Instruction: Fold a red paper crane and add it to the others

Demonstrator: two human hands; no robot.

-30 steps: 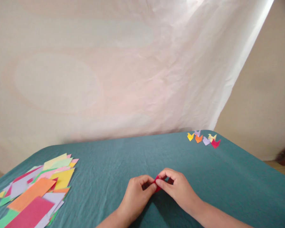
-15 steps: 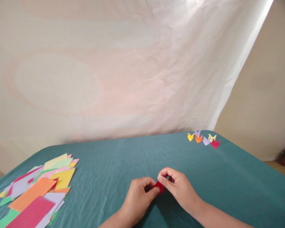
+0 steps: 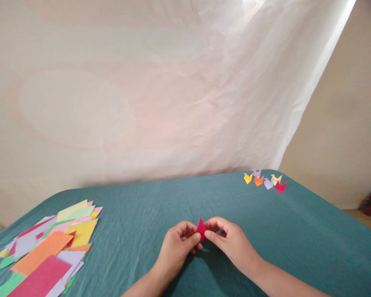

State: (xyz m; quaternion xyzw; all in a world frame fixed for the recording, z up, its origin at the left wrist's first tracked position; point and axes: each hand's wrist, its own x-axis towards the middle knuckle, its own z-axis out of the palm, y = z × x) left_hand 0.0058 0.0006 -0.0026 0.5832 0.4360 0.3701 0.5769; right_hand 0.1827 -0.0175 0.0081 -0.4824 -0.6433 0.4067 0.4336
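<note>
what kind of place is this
Likely a craft table indoors: teal cloth, a pile of coloured sheets, folded figures, a white backdrop. The left hand and right hand pinch a red piece.

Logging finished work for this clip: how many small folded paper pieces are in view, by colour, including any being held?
Red: 2, the held red fold and the far red fold
Yellow folds: 2
Purple folds: 2
Orange fold: 1
Total: 7
</note>
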